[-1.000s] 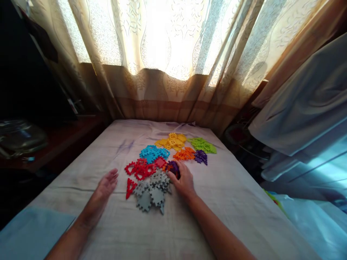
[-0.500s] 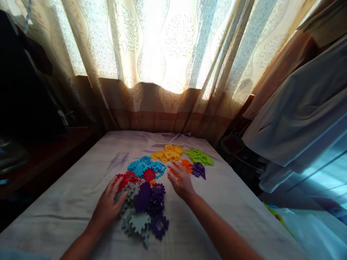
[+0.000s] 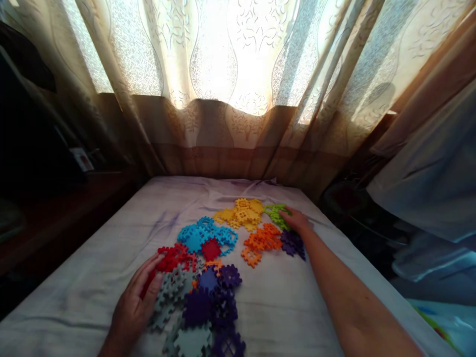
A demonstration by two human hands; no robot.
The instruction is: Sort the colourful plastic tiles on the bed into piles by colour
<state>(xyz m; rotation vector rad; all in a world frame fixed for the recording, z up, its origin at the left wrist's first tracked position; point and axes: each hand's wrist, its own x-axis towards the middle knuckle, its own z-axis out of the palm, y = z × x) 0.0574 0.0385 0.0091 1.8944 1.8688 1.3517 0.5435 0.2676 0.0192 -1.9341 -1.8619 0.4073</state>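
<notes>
My left hand (image 3: 134, 303) is at the near left, its thumb and fingers around a red toothed plastic tile (image 3: 150, 282) at the edge of the red pile (image 3: 174, 258). Grey toothed tiles (image 3: 173, 283) lie just right of its thumb. At the far right, my right hand (image 3: 296, 219) reaches onto the lime green tiles (image 3: 275, 214), fingers stretched out and touching them; it covers part of that pile. Dark purple tiles (image 3: 292, 243) lie just below its wrist, and orange tiles (image 3: 264, 237) to their left.
Yellow tiles (image 3: 243, 213) and blue tiles (image 3: 195, 237) form piles farther back, with one red tile (image 3: 211, 249) against the blue. More purple tiles (image 3: 213, 297) lie in front. A pale sheet (image 3: 92, 258) covers the surface. Curtains (image 3: 215, 124) hang behind; clothes hang right.
My right hand has moved from the orange tiles to the right and farther back, onto the green pile. My left hand stays by the red pile, with a red tile now showing between thumb and fingers.
</notes>
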